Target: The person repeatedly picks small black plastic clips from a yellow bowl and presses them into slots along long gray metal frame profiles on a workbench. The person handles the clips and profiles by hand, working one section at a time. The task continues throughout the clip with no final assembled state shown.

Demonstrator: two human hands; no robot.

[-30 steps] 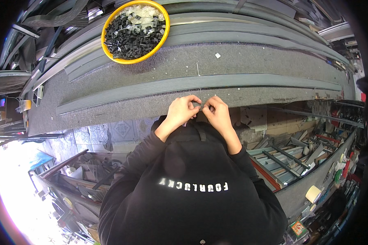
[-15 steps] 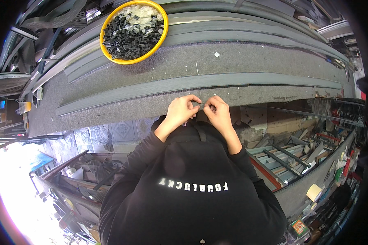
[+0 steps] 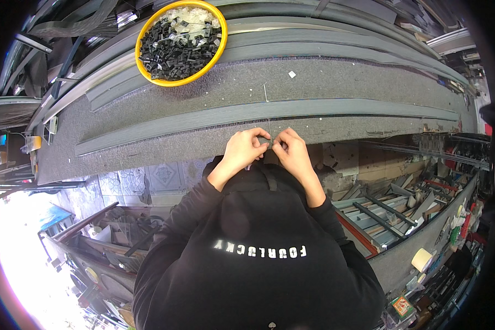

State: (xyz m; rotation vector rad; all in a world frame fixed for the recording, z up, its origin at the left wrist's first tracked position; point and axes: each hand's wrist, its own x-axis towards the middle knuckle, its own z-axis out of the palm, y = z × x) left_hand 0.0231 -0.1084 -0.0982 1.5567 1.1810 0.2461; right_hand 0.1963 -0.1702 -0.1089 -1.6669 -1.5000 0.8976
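Both hands meet at the near edge of the carpeted bench (image 3: 176,155), close to my body. My left hand (image 3: 243,148) is closed, pinching a small dark grey piece (image 3: 264,141) between thumb and fingers. Right beside it, the fingertips of my right hand (image 3: 292,153) are pinched together at the piece's right end; what they hold is too small to make out. A thin pale strand (image 3: 269,125) shows just beyond the fingertips. Past the hands, a long grey profile strip (image 3: 214,122) lies across the bench.
A yellow-rimmed basin (image 3: 224,41) of small black and clear plastic parts stands at the far left. More long grey strips (image 3: 313,38) lie along the back. A small white square (image 3: 292,74) rests on the carpet. Behind me on the right, a bin holds profile offcuts (image 3: 388,206).
My right hand has shifted slightly left, bringing its fingertips up against the small piece. My left hand stays in nearly the same place.
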